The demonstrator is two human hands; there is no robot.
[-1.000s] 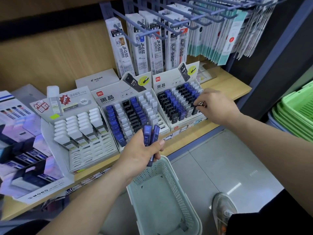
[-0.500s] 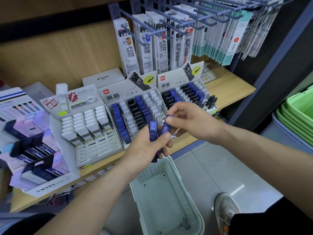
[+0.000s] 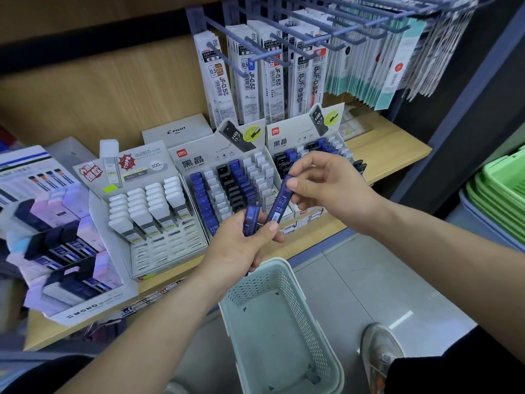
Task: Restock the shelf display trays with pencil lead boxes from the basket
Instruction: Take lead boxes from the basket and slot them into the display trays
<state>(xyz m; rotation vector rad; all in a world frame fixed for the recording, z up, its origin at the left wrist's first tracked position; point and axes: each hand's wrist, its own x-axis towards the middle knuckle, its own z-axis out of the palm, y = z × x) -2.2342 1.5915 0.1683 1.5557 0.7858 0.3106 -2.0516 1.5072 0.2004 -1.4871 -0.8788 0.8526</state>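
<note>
The right hand's (image 3: 326, 189) fingers pinch the top of a blue lead box (image 3: 279, 203), whose lower end sits under the left hand's (image 3: 235, 251) thumb. The left fingers curl round a second blue lead box (image 3: 251, 217). The display trays (image 3: 196, 162) stand at 12 o'clock and the basket (image 3: 257, 288) at 6 o'clock.

Both bare forearms stretched forward over the basket (image 3: 255, 291), left hand (image 3: 241, 248) held above its far rim, fingers curled round two boxes (image 3: 251, 220), right hand (image 3: 329, 191) held higher and beyond, taller box (image 3: 279, 204) pinched at its top between thumb and fingertips.
</note>
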